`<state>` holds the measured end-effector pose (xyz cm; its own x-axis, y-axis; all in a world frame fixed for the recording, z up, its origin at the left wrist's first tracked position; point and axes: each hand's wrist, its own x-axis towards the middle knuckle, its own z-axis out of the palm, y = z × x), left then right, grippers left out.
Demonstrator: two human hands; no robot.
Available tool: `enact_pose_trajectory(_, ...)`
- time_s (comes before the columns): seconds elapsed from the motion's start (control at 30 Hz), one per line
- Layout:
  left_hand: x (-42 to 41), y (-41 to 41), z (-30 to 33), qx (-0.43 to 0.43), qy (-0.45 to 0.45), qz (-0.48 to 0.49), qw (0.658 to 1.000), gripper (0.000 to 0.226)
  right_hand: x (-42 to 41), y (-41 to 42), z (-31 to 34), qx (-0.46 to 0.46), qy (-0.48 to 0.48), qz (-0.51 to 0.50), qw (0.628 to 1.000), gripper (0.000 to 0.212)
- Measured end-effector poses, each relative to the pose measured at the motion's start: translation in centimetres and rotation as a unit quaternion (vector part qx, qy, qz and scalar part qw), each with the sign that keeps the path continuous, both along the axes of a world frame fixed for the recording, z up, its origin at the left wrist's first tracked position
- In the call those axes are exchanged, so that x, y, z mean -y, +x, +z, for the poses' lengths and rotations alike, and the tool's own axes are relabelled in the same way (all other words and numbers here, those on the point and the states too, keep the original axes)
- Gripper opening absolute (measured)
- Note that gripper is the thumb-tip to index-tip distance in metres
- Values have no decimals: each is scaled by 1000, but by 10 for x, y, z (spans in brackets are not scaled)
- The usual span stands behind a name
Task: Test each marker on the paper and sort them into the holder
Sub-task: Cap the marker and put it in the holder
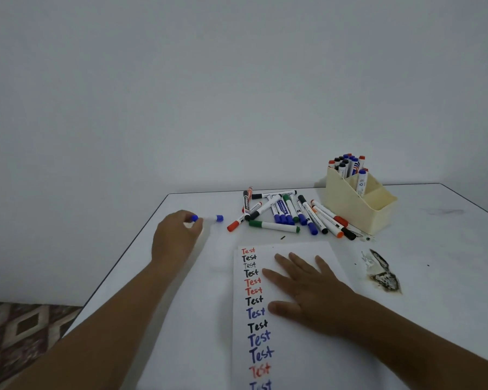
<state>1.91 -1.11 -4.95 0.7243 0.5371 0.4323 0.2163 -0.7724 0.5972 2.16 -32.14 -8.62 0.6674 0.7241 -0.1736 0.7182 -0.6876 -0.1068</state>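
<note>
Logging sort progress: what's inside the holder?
The cream holder has a bunch of capped markers upright in its back compartment, black, blue and red, and one blue-capped marker in a middle one. The front compartment's inside is hidden by its wall.

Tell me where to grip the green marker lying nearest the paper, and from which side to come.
Pinch the green marker at mid-barrel, from above. It lies flat on the table, its near side open toward the paper, while other markers crowd its far side.
</note>
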Motion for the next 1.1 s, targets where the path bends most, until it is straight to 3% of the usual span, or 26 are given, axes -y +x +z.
enact_pose_trajectory(0.1,3,-23,22,65,-47,-54,995,9,1,0,1,-7,-6,1,1000,76)
enact_pose_trajectory(0.3,29,-70,65,96,-126,-146,977,7,-5,-1,22,-44,-5,-4,999,85)
enact_pose_trajectory(0.47,59,-99,84,111,-150,-213,959,9,-28,-15,66,-6,245,-17,969,75)
enact_pose_trajectory(0.57,77,-111,92,108,-126,-242,956,9,-49,-32,93,-7,317,-13,948,62)
enact_pose_trajectory(0.67,90,-118,95,115,-107,-270,950,10,-60,-48,104,-12,395,-14,918,32)
enact_pose_trajectory(0.73,92,-119,95,122,-89,-284,947,31,-60,-54,106,-16,431,-25,902,17)
enact_pose_trajectory(0.83,87,-119,85,143,-97,-321,931,85,-55,-57,109,-16,449,-43,892,21)
enact_pose_trajectory(0.9,83,-120,75,137,-119,-347,920,92,-50,-57,110,-30,490,-51,870,18)
enact_pose_trajectory(1.0,84,-123,61,78,-89,-340,933,76,-41,-56,111,-108,564,-60,816,24)
enact_pose_trajectory(1.1,94,-124,52,74,21,-301,951,46,-35,-60,113,-180,616,-65,764,29)
